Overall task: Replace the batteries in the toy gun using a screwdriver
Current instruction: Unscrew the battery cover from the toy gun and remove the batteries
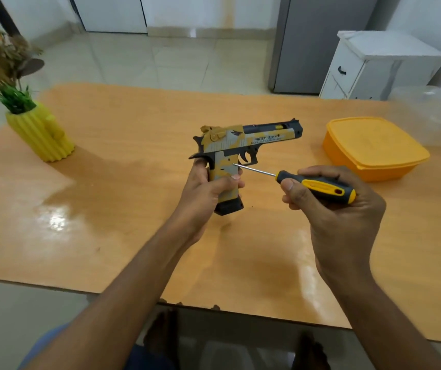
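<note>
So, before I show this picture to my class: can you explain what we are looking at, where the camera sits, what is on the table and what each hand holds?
There is no machine here, only a person's two bare hands. The single picture comes from a camera worn on the person's head, looking forward and down, so the arms reach in from the bottom edge.

The left hand grips the handle of a yellow, grey and black toy gun, holding it upright above the orange table. The right hand holds a black and yellow screwdriver, its thin tip at the side of the gun's grip.

On the table stand a ribbed yellow vase of flowers on the left and a closed orange plastic box on the right.
</note>
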